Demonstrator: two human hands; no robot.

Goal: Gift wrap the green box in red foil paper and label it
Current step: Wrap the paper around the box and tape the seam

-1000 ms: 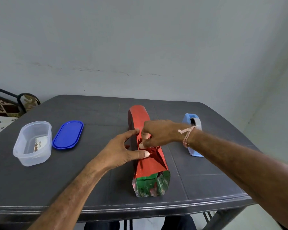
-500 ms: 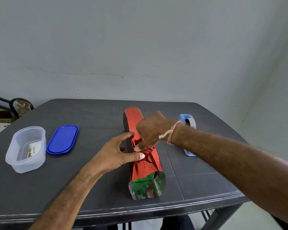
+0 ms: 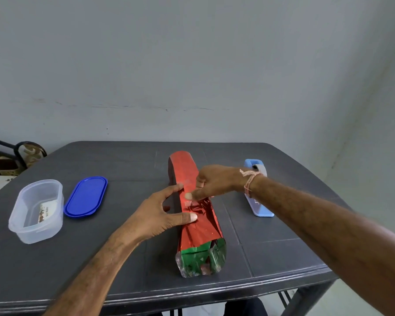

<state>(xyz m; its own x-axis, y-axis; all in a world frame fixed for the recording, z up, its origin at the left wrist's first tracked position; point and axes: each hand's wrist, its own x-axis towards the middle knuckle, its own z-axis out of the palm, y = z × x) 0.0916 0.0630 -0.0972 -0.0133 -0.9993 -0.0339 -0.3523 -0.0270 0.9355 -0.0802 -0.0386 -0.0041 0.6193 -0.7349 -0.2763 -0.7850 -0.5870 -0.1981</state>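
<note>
Two hands meet on the green box (image 3: 196, 256), which lies lengthwise mid-surface (image 3: 123, 160) inside red foil paper (image 3: 185, 167), near end uncovered. The left hand (image 3: 155, 215) spreads its fingers (image 3: 185, 218) apart against the foil's side. The right hand (image 3: 214, 181) presses its thumb on the seam, its other fingers curled in.

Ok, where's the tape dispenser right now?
In the head view the blue tape dispenser sits on the right side of the table, to the right of the foil-wrapped box, partly hidden behind the wrist of the right hand.
</note>
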